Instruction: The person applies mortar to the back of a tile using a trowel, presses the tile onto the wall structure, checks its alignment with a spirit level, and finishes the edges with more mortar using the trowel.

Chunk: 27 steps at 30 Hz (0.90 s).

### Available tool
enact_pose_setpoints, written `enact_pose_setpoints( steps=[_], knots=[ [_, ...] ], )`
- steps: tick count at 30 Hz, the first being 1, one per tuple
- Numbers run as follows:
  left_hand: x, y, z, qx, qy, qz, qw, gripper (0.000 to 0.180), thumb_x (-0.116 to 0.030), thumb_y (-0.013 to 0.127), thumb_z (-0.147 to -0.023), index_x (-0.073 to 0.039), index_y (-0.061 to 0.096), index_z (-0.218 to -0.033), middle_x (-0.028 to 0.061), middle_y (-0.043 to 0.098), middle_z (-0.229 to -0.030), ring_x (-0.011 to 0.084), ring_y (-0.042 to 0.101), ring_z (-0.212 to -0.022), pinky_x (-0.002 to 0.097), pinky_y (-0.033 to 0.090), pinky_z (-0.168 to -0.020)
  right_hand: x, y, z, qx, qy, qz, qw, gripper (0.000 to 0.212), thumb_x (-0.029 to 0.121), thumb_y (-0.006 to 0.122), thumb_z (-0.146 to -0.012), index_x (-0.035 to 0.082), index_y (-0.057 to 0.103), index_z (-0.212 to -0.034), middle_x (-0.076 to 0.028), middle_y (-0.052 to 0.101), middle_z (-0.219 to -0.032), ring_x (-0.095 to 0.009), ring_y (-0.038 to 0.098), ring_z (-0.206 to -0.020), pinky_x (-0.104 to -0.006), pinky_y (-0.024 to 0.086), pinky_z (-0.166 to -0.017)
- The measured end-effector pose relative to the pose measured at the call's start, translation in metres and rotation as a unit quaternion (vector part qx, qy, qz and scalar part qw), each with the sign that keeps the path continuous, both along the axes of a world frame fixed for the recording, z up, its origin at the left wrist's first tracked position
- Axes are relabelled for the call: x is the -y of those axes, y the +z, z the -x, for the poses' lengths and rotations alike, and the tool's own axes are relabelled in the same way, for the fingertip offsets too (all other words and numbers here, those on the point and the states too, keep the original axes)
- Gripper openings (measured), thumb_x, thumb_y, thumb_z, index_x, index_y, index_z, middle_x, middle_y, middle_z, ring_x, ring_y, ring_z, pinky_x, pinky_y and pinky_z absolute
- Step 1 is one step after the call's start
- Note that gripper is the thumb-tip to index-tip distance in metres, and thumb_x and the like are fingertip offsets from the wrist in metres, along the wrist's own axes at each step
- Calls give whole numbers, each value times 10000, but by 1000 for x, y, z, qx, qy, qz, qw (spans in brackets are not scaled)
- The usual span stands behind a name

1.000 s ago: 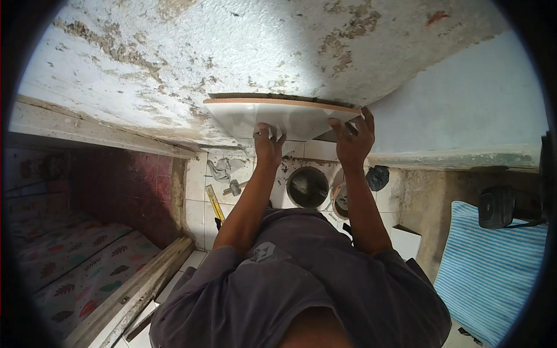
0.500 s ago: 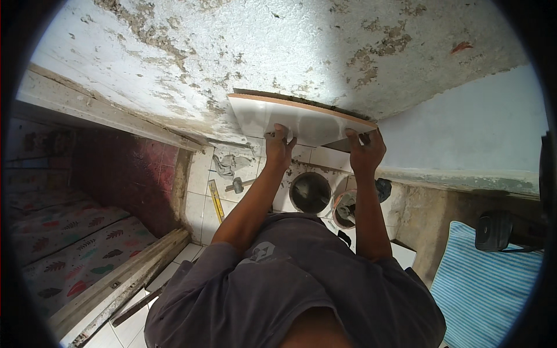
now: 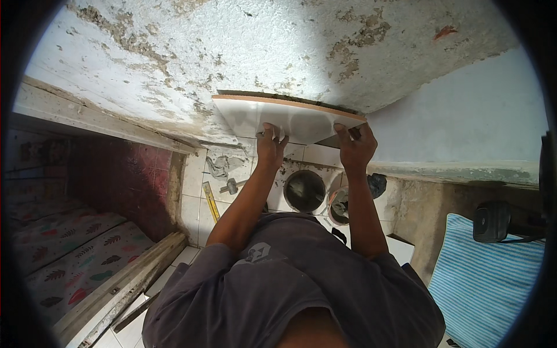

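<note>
Right fingers [image 3: 368, 131] lowered; tile [image 3: 304, 120] against them.

On your far side, a flaking white wall [image 3: 261, 52], brightly lit left of centre, meets a smoother pale wall [image 3: 470, 116] at right above the white-tiled floor [image 3: 191, 213], while to your left a shadowed dark red surface [image 3: 119, 180] and a leaf-patterned cloth [image 3: 87, 255] lie beyond worn wooden framing [image 3: 130, 278].
</note>
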<state>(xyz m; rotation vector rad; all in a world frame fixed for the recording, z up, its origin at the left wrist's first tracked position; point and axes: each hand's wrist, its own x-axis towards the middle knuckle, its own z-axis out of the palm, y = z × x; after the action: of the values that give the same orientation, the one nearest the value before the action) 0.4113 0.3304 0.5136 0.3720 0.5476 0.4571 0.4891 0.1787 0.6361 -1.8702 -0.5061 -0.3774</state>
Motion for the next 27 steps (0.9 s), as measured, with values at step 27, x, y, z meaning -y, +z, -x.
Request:
enact_pose_setpoints(
  steps=[27],
  knots=[
    [-2, -7, 3, 2, 9, 3, 1000, 420, -345, 536, -910, -113, 288, -1158, 66, 419, -1124, 224, 444, -1025, 482, 403, -882, 3, -6, 1, -50, -28, 34, 998, 364, 233, 796, -647, 12, 601, -860, -78, 600, -689, -183, 550, -578, -314, 454, -569]
  ],
)
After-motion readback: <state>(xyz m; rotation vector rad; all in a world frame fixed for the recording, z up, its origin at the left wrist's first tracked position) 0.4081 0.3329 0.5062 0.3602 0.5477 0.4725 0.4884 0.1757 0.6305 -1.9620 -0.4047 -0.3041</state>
